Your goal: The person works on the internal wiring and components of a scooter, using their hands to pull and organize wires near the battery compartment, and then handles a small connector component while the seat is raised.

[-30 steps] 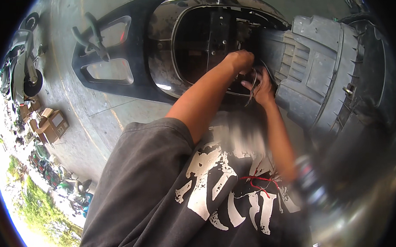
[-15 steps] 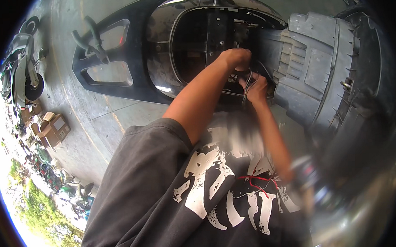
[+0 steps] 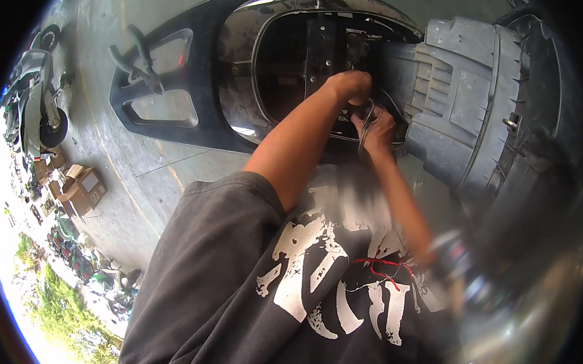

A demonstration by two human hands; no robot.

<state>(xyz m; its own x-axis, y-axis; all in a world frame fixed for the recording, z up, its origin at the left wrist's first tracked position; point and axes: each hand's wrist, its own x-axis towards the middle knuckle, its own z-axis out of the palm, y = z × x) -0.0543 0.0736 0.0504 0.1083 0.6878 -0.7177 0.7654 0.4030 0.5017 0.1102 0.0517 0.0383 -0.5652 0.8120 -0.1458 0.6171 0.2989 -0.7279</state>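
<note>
Both hands work close together over the open bay (image 3: 283, 68) of a dark scooter body. My left hand (image 3: 351, 87) is closed, knuckles up, at the bay's right side; what its fingers grip is hidden beneath it. Just below it, my right hand (image 3: 377, 127) pinches a few thin dark wires (image 3: 365, 128), which loop past the fingers and hang down. Pliers with grey-green handles (image 3: 136, 62) rest on the dark rear rack (image 3: 120, 101), away from both hands.
A grey ribbed plastic panel (image 3: 460, 93) stands right of the bay. Open cardboard boxes (image 3: 82, 191) sit on the concrete floor (image 3: 136, 208) at left, near a parked motorbike (image 3: 44, 108). A blurred dark shape (image 3: 524, 217) covers the lower right.
Hardly anything differs. The scene sits slightly farther right in the picture, and my right hand has turned a little around the wires while both hands stay together.
</note>
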